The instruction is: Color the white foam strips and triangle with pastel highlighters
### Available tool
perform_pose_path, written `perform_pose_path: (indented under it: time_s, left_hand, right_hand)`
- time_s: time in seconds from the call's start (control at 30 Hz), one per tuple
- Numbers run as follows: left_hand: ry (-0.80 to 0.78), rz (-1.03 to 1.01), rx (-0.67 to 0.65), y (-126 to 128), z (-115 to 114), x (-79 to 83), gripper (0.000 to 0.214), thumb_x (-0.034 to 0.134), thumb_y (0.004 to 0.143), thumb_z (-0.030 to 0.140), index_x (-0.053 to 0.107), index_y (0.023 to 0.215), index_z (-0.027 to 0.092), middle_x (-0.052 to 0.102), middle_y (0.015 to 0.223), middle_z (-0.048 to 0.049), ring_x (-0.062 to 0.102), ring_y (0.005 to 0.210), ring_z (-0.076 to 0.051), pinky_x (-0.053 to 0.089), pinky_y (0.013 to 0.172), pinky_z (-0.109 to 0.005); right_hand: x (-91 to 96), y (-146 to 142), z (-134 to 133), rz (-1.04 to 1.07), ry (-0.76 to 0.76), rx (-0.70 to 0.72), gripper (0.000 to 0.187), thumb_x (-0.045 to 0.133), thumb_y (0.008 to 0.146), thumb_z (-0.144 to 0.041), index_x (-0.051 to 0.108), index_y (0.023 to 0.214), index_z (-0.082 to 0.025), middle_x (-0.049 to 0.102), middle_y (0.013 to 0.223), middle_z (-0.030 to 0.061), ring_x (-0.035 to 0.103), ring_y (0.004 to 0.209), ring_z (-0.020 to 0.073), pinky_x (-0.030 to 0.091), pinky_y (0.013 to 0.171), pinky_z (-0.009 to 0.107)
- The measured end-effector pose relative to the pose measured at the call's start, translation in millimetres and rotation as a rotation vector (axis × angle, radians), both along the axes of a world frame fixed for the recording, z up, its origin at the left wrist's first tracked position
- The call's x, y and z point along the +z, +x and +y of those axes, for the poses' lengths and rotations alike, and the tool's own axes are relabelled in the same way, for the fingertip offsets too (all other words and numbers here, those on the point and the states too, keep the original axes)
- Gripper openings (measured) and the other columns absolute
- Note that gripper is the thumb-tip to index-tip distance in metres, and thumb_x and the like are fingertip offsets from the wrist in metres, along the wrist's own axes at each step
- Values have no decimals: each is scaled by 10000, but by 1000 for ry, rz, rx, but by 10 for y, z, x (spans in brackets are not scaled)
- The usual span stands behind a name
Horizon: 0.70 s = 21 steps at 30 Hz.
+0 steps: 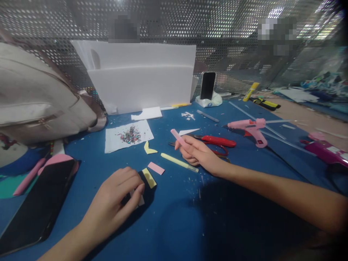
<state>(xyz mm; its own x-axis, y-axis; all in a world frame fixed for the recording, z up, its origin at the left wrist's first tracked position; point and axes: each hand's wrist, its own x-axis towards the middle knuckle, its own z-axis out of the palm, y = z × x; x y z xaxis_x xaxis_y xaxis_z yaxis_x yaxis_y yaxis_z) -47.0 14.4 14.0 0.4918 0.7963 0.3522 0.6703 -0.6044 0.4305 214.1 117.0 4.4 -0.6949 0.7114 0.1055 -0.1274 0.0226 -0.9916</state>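
My left hand (pixel 116 197) is closed, its fingers curled over a small black piece with a yellow strip (pixel 149 178) on the blue table. A bit of white shows under the thumb, but most of what lies there is hidden. My right hand (pixel 198 154) is raised slightly above the table and pinches a short pink stick (pixel 178 137), tilted up to the left. Between the hands lie a pale yellow pen (pixel 179 162), a flat pink rectangle (pixel 156 168) and a bent yellow cut-out (pixel 149 148). Red-handled pliers (pixel 219 140) and scissors lie behind my right hand.
A pink glue gun (pixel 251 128) and a purple tool (pixel 326 150) lie to the right. White paper (pixel 111 143) bears colourful scraps. A phone (pixel 208 86) stands at the back; another dark phone (pixel 40 203) and a pale bag (pixel 38 90) are left. White boards (pixel 144 83) stand behind.
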Motion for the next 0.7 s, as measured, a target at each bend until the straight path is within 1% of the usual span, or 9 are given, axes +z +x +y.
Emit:
perform_pose_path:
  time_s: [0.07, 0.1, 0.17, 0.23, 0.3, 0.4, 0.47, 0.6, 0.7]
  left_hand:
    - [-6, 1, 0, 2, -2, -4, 235, 400, 959, 195, 494, 744, 208, 504, 705, -8, 454, 680, -162, 344, 635, -293]
    - [-10, 2, 2, 4, -2, -6, 237, 397, 961, 191, 496, 746, 207, 505, 710, -7, 455, 686, -162, 344, 640, -295]
    - [-18, 5, 7, 5, 1, -7, 240, 391, 966, 174, 497, 753, 203, 505, 720, -4, 453, 697, -158, 342, 649, -296]
    - [-23, 4, 16, -1, 5, -10, 237, 390, 970, 159, 495, 761, 200, 502, 731, -1, 448, 706, -155, 337, 654, -297]
    - [-20, -2, 26, -16, 8, -14, 228, 395, 974, 156, 491, 771, 197, 496, 737, 2, 442, 711, -152, 337, 663, -298]
    - [-14, -19, 49, -44, 7, -19, 212, 400, 981, 161, 489, 792, 196, 486, 740, 5, 437, 716, -150, 341, 671, -298]
    - [-14, -30, 62, -58, 6, -22, 210, 399, 987, 165, 486, 798, 196, 480, 742, 4, 438, 719, -149, 343, 668, -296]
    - [-25, -39, 70, -62, 10, -30, 225, 393, 991, 169, 483, 786, 196, 481, 743, 3, 447, 717, -147, 350, 660, -292]
    - [-35, -44, 66, -53, 11, -37, 233, 387, 992, 174, 488, 783, 197, 486, 742, 2, 452, 718, -148, 354, 658, -293]
  right_hand:
    - [-3, -4, 5, 15, 2, 4, 185, 402, 1028, -365, 509, 1085, -226, 251, 632, -77, 161, 461, 69, 147, 395, 200]
    - [-3, -7, 5, 30, 16, 0, 187, 401, 1028, -350, 502, 1129, -229, 291, 631, -75, 200, 458, 70, 199, 400, 197]
    - [8, -11, -5, 68, 73, -29, 201, 427, 1017, -314, 486, 1190, -229, 422, 692, -48, 330, 499, 78, 327, 464, 209]
    - [39, -9, -24, 87, 155, -89, 192, 461, 1001, -293, 502, 1173, -218, 500, 799, -12, 421, 592, 90, 383, 550, 228]
    - [85, 1, -48, 62, 229, -151, 163, 447, 1009, -306, 535, 1100, -204, 487, 783, -13, 408, 610, 94, 360, 563, 232]
    - [140, 20, -75, -25, 337, -210, 276, 399, 1032, -356, 574, 909, -180, 394, 621, -48, 337, 534, 89, 318, 539, 241]
    - [144, 25, -79, -71, 388, -215, 323, 414, 1028, -369, 570, 824, -173, 398, 584, -50, 379, 533, 88, 346, 563, 244]
    - [112, 22, -79, -132, 416, -201, 209, 406, 1031, -357, 536, 1013, -195, 495, 722, -26, 454, 595, 93, 366, 571, 235]
    - [116, 25, -98, -313, 530, -218, 214, 383, 1036, -342, 539, 1017, -196, 489, 741, -22, 445, 611, 97, 338, 574, 236]
